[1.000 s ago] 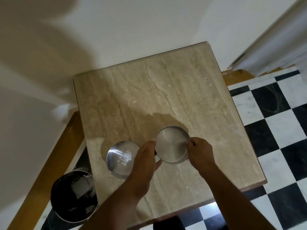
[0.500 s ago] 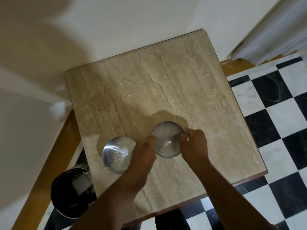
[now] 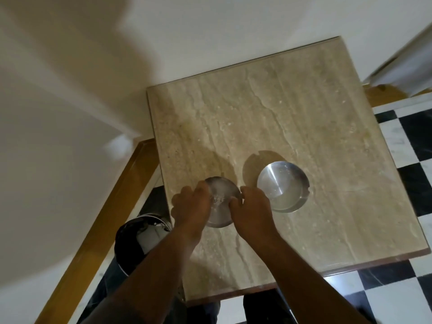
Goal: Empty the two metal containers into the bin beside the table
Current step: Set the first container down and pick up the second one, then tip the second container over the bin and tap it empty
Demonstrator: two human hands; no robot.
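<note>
- Both hands are on the left metal container (image 3: 221, 202), which sits on the marble worktop (image 3: 292, 118) close to its left edge; white granules lie inside it.
- The left hand (image 3: 191, 206) grips the container's left rim, and the right hand (image 3: 251, 211) grips its right rim, fingers (image 3: 235, 203) curled over the edge; whether the dish is lifted off the surface is hard to tell.
- The right metal container (image 3: 282, 186) stands free just beside the right hand, untouched and looking nearly bare inside.
- The bin (image 3: 140, 239) is on the floor below the worktop's left edge, down and to the left of the held dish, partly hidden by the left forearm.
- The coming move likely turns on that direction: carry the dish leftward past the edge, the left hand being nearer the bin, and tip it over the opening.
- Risk, as I judge it: granules spilling onto the floor if tilted early.
</note>
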